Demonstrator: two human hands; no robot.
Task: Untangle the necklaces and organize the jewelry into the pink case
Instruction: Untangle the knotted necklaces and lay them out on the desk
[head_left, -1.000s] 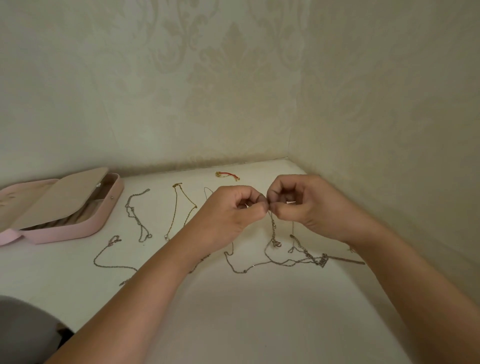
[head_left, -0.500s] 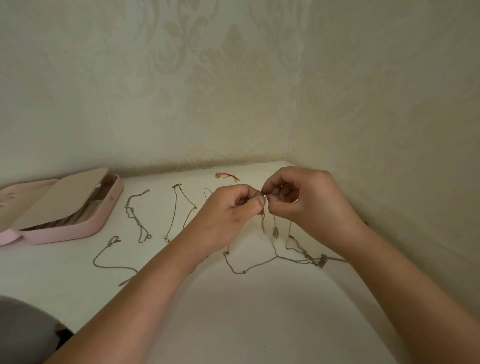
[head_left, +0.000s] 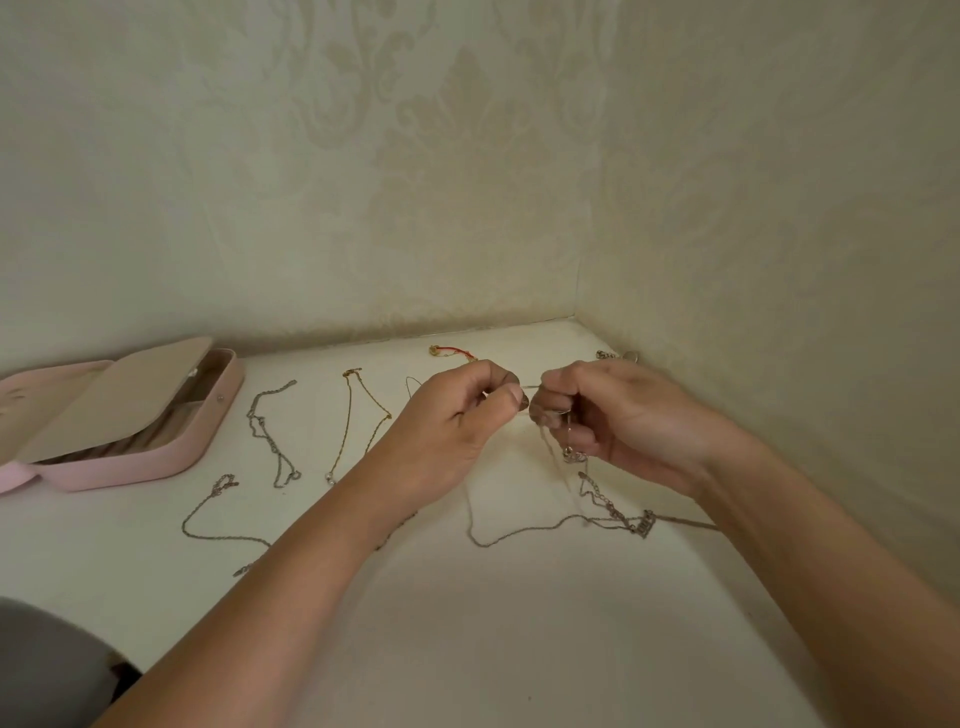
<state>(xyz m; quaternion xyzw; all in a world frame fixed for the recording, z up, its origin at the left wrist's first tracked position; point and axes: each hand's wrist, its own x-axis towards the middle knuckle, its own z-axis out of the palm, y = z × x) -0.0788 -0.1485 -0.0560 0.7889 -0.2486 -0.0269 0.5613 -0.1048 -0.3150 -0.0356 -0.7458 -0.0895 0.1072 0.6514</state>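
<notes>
Chain (head_left: 521, 539) pinched at two points above the table (head_left: 467, 649): left hand (head_left: 452, 431) thumb against forefinger, right hand (head_left: 623, 421) fingers curled round it, the pinches almost touching, a short taut span running left-right between them. Slack drops from the right-hand pinch to the surface and trails rightward to a small pendant (head_left: 645, 527). Open pink case (head_left: 166, 460) lies far left, well apart, nearer the left hand; judged: tangle not yet freed
</notes>
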